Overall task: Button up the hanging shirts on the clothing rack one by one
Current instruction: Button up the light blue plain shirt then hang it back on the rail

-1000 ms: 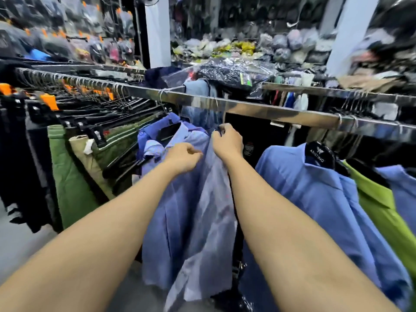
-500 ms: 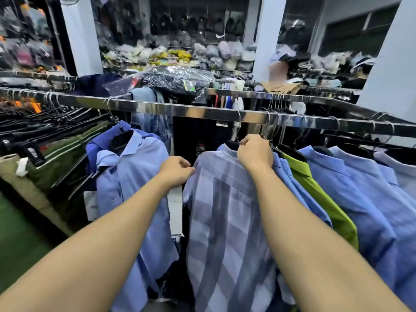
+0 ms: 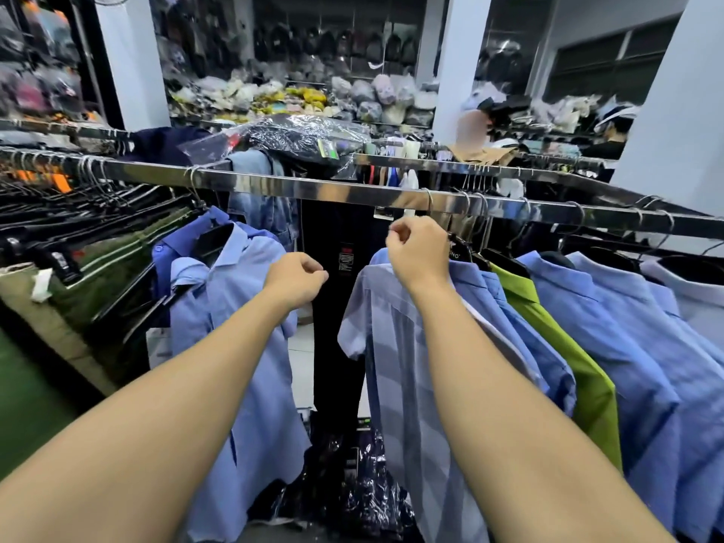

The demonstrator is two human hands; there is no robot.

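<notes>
The right hand (image 3: 415, 254) is hovering at the collar of the striped shirt (image 3: 395, 366), fingers curled and apparently holding nothing, just under the rail (image 3: 313, 188) at centre frame. The left hand (image 3: 295, 282) is hanging loosely fisted and empty over the gap, beside the blue shirt (image 3: 243, 346) at left. The striped shirt is hanging with its long axis vertical, collar up; its front is seemingly turning toward lower left. Best approach, I judge: square the placket first, then button from the collar downward.
</notes>
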